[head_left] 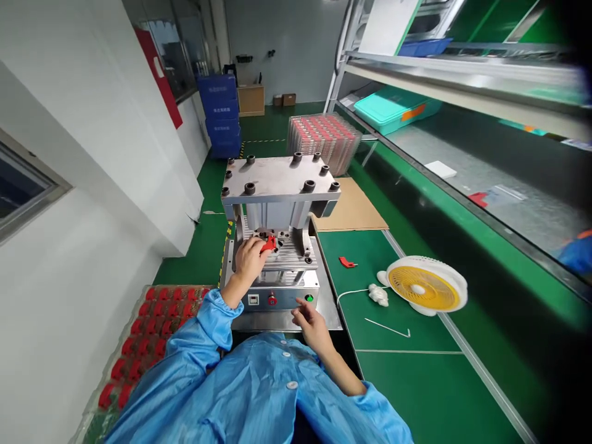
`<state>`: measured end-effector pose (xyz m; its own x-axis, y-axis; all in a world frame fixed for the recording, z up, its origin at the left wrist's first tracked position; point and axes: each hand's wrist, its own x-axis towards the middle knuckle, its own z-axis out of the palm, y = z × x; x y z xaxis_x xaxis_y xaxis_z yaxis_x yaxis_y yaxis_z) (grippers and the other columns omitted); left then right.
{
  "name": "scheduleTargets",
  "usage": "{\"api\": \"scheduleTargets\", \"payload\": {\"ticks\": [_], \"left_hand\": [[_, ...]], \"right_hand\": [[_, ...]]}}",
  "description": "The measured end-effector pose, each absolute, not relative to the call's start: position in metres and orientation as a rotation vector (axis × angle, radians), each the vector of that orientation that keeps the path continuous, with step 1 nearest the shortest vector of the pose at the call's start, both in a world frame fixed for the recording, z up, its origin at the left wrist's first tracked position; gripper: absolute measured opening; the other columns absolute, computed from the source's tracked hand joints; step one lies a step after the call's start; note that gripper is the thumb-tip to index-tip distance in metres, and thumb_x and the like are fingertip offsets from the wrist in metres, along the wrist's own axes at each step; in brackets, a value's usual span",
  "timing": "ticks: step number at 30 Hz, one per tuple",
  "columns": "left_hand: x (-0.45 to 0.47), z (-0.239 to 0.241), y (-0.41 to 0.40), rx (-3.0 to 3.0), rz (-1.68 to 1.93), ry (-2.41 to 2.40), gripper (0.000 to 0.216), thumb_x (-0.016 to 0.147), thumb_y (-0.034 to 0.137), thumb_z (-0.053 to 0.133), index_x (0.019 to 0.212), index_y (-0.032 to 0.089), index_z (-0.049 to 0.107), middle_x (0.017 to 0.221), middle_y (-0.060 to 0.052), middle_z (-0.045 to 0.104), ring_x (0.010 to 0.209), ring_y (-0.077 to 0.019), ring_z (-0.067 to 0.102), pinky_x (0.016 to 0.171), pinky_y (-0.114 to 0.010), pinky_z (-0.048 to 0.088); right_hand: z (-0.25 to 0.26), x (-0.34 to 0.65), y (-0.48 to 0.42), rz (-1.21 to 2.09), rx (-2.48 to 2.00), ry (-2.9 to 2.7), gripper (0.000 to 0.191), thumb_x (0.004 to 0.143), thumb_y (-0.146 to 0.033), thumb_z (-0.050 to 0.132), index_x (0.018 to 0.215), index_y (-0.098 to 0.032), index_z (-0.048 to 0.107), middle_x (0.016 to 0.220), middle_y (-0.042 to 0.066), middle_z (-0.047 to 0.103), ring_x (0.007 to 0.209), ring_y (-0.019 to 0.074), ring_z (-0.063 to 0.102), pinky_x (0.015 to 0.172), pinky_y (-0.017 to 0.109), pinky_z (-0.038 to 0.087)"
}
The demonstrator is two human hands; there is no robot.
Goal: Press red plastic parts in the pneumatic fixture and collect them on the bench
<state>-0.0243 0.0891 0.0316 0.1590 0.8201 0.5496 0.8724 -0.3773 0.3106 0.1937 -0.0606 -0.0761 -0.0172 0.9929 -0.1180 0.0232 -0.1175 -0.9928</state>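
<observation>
A metal press fixture (280, 185) stands on the green bench in front of me. My left hand (248, 259) reaches onto its ribbed lower bed, fingers pinched on a small red part (269, 245). My right hand (311, 324) hovers at the front panel, index finger stretched toward the green button (308, 298). A red button (272, 300) and a small display (253, 300) sit to its left. Both arms wear blue sleeves.
A tray of red parts (143, 336) lies at my left. A loose red part (346, 263), a yellow-and-white fan (425, 287) lying flat, a thin metal rod (387, 328) and a cardboard sheet (351, 206) are to the right. Stacked clear trays (324, 139) stand behind the press.
</observation>
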Motion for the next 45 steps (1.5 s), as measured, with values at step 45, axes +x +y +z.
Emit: {"api": "scheduleTargets", "payload": {"ticks": [45], "left_hand": [[-0.130, -0.052, -0.007, -1.483, -1.392, -2.340, 0.029, 0.092, 0.028, 0.057, 0.119, 0.016, 0.060, 0.113, -0.015, 0.065, 0.104, -0.0243, 0.067, 0.084, -0.037, 0.060]], "right_hand": [[-0.097, 0.292, 0.041, 0.651, -1.982, -1.356, 0.049, 0.092, -0.040, 0.053, 0.130, -0.011, 0.062, 0.115, 0.018, 0.072, 0.103, 0.0282, 0.069, 0.097, 0.042, 0.052]]}}
